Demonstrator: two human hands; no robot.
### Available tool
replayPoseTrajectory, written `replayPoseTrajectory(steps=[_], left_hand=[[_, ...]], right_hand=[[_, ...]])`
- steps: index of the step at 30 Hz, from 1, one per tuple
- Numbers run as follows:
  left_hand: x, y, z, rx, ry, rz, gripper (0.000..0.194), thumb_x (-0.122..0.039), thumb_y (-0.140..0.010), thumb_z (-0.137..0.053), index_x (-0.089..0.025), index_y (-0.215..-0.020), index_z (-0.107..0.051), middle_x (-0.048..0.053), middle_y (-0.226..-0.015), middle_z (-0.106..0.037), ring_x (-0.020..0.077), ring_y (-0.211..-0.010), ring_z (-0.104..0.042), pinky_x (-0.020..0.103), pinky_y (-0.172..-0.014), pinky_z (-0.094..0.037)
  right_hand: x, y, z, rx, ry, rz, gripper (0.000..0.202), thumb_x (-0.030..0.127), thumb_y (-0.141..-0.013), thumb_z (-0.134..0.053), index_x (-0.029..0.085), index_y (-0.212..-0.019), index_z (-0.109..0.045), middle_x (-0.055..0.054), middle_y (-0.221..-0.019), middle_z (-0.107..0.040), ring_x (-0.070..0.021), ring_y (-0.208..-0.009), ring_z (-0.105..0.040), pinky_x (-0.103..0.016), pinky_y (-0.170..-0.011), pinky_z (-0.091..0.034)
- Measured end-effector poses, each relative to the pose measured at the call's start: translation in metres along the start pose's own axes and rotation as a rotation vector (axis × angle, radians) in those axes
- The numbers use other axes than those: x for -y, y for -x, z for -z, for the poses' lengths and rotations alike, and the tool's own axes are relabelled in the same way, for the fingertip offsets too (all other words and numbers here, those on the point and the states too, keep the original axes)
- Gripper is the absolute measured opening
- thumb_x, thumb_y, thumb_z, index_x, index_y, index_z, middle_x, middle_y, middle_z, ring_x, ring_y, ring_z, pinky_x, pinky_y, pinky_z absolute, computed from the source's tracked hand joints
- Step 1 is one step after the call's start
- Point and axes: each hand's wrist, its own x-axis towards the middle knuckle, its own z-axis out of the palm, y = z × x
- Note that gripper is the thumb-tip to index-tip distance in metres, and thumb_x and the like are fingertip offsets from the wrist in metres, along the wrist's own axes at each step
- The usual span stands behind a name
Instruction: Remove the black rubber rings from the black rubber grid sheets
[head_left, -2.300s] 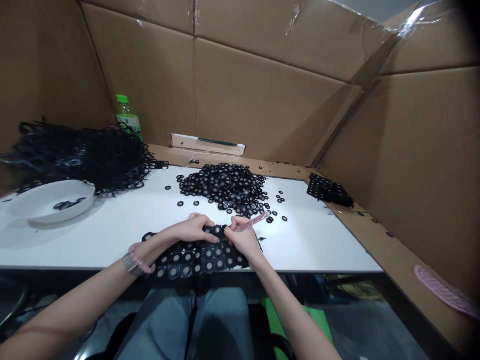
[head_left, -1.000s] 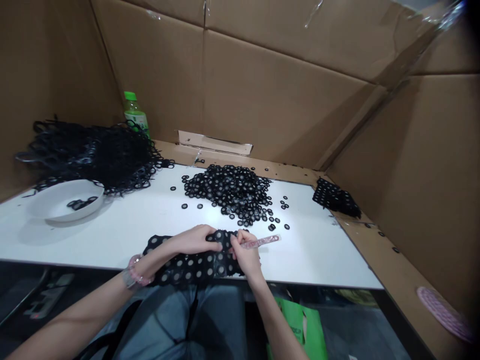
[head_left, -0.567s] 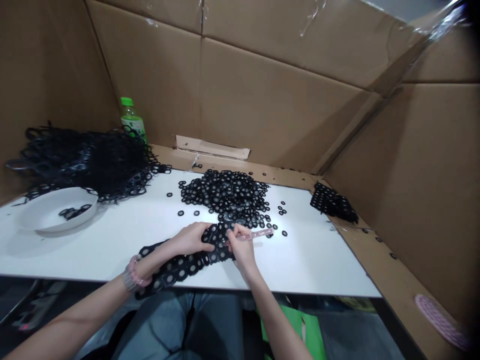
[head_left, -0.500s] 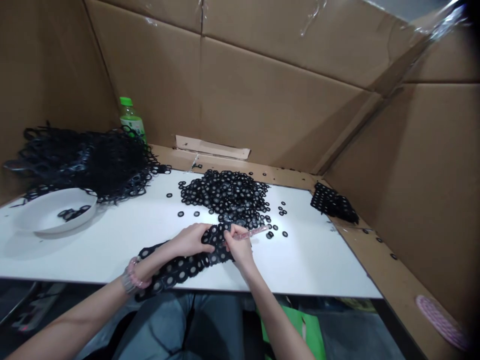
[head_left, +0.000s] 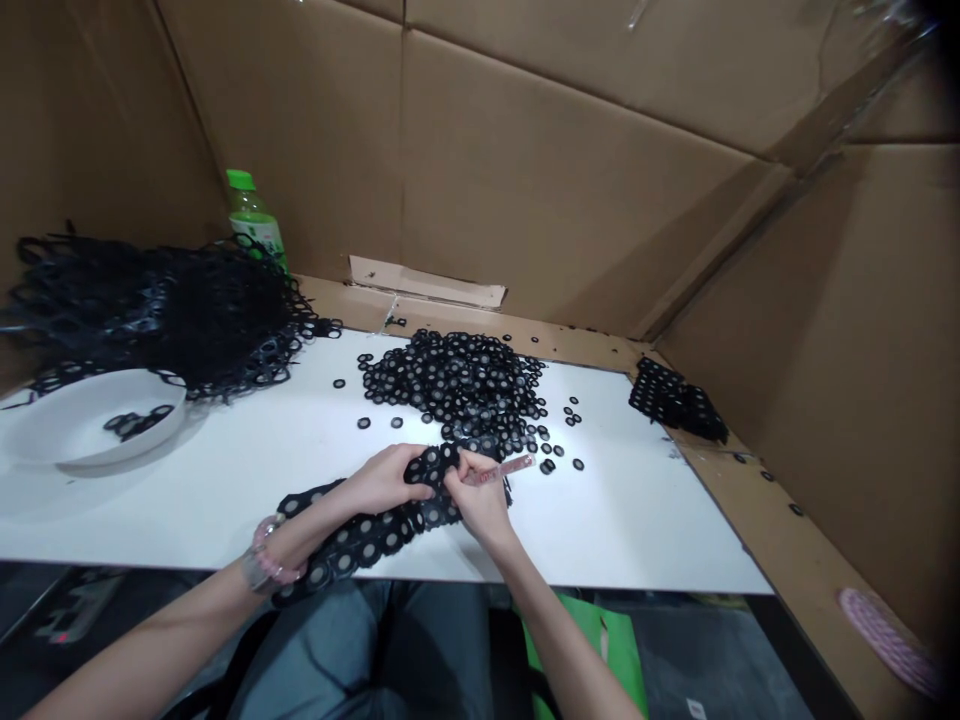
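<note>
A long black rubber-looking sheet (head_left: 366, 550) with rows of pale round centres lies slantwise across the table's front edge. My left hand (head_left: 384, 480) grips its upper part, thumb on top. Between the pinched fingers of my right hand (head_left: 480, 500) is a slim pinkish pen-like tool (head_left: 517, 465), its back end pointing right. The tool's working tip is hidden by the fingers, over the same sheet. Just beyond both hands rises a pile of small black rings (head_left: 457, 385) with pale centres.
A white bowl (head_left: 37, 430) holding some black rings stands at left, before a tangled heap of black ring-edged strips (head_left: 150, 320). Behind is a green-capped bottle (head_left: 255, 220). Another black sheet (head_left: 675, 400) lies at right. Cardboard walls (head_left: 562, 180) enclose the white table (head_left: 615, 530).
My right hand has shifted slightly on the sheet, and the tool's angle differs a little. My left hand keeps its hold. The whole view has moved slightly.
</note>
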Motion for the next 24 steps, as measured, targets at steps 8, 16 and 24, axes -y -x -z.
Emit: replayPoseTrajectory(steps=[8, 16, 24], left_hand=[[-0.003, -0.003, 0.001, 0.084, 0.429, -0.019, 0.027, -0.025, -0.062, -0.065, -0.013, -0.085, -0.060, 0.002, -0.088, -0.065, 0.0218, -0.089, -0.057, 0.031, -0.083, -0.042], [-0.004, 0.001, 0.004, 0.025, 0.132, -0.026, 0.030, -0.034, -0.068, -0.060, -0.016, -0.091, -0.058, 0.004, -0.096, -0.064, 0.0236, -0.091, -0.056, 0.033, -0.084, -0.041], [-0.021, 0.012, 0.008, 0.053, -0.270, 0.144, 0.072, -0.061, -0.053, -0.064, -0.015, -0.108, -0.053, 0.012, -0.104, -0.062, 0.0359, -0.101, -0.051, 0.040, -0.085, -0.039]], right_hand=[[0.002, 0.000, -0.006, -0.014, 0.176, 0.136, 0.027, 0.014, -0.065, -0.046, 0.020, -0.047, -0.027, 0.007, -0.043, -0.032, -0.0083, -0.044, -0.032, -0.022, -0.047, -0.025], [-0.004, -0.002, 0.002, -0.040, -0.078, 0.003, 0.028, 0.021, -0.068, -0.048, 0.022, -0.048, -0.028, 0.009, -0.037, -0.033, -0.0084, -0.036, -0.036, -0.021, -0.040, -0.026], [-0.009, 0.002, 0.009, 0.032, -0.190, 0.005, 0.033, 0.023, -0.071, -0.051, 0.022, -0.048, -0.028, 0.010, -0.034, -0.033, -0.0073, -0.032, -0.038, -0.020, -0.038, -0.029]])
